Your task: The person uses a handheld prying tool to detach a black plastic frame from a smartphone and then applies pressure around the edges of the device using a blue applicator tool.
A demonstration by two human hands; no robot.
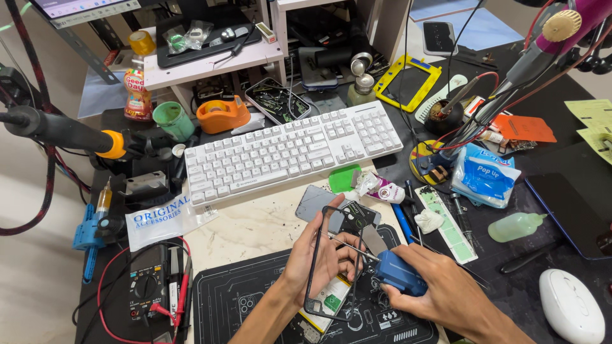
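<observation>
My left hand (315,258) holds a thin black phone frame (332,262) upright above a dark repair mat (255,299). A circuit board with a green patch (331,301) shows through the frame's lower opening. My right hand (446,286) grips a blue-handled tool (398,274) whose thin metal tip (347,245) reaches into the frame near my left fingers. A grey phone back plate (315,200) lies just beyond the frame, on the pale desk surface.
A white keyboard (293,150) lies across the middle. A multimeter with red leads (146,283) sits at the left, a white mouse (570,306) at the lower right, and a blue tissue pack (484,175), squeeze bottle (516,226) and dark tablet (574,210) to the right. An orange tape dispenser (222,113) and green cup (172,121) stand behind the keyboard.
</observation>
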